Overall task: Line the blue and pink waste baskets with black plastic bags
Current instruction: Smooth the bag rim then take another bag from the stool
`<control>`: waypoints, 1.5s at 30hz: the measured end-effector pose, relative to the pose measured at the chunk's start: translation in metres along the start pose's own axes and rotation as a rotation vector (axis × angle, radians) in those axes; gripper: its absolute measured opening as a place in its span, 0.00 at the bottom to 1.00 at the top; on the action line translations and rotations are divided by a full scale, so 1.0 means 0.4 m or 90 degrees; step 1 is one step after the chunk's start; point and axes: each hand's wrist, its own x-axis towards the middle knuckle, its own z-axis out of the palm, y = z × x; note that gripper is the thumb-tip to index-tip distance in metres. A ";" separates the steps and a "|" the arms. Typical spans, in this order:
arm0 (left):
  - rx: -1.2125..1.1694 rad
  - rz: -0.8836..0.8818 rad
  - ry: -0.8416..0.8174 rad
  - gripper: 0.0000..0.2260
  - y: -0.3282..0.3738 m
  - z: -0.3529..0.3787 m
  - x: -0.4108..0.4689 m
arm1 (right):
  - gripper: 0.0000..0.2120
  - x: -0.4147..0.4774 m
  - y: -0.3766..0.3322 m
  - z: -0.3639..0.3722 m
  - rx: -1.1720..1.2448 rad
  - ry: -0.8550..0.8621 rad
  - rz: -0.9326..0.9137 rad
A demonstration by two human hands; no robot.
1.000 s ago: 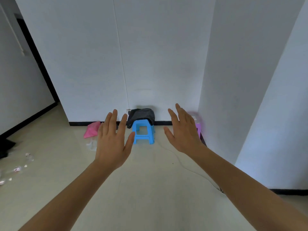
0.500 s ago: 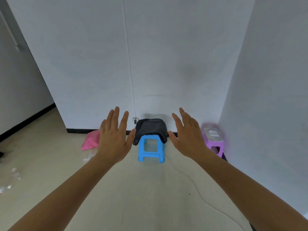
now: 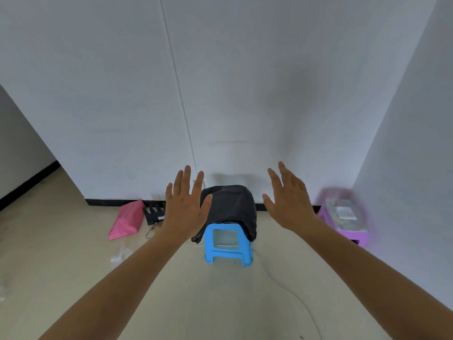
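Both our hands raised, nothing held.
Pink object [image 3: 127,223] lies on floor at left; our left hand [image 3: 185,207] and right hand [image 3: 290,202], fingers spread, empty, flank the black plastic bag [image 3: 230,207] draped over blue stool [image 3: 228,246].

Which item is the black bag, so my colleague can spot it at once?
Look at the white back wall and follow it down to the floor between the two raised hands. There a blue stool stands, and the black bag lies draped over its top. It is the only black crumpled plastic; the purple stool holds light items.
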 end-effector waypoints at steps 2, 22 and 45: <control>0.007 -0.011 -0.021 0.28 -0.035 0.043 0.100 | 0.33 0.129 0.011 0.043 -0.004 -0.025 -0.015; -0.034 0.001 -0.304 0.25 -0.510 0.930 0.803 | 0.30 0.886 0.040 0.879 -0.026 -0.295 0.097; -0.070 -0.113 -0.444 0.05 -0.522 1.641 0.583 | 0.08 0.695 0.170 1.552 0.074 -0.374 0.226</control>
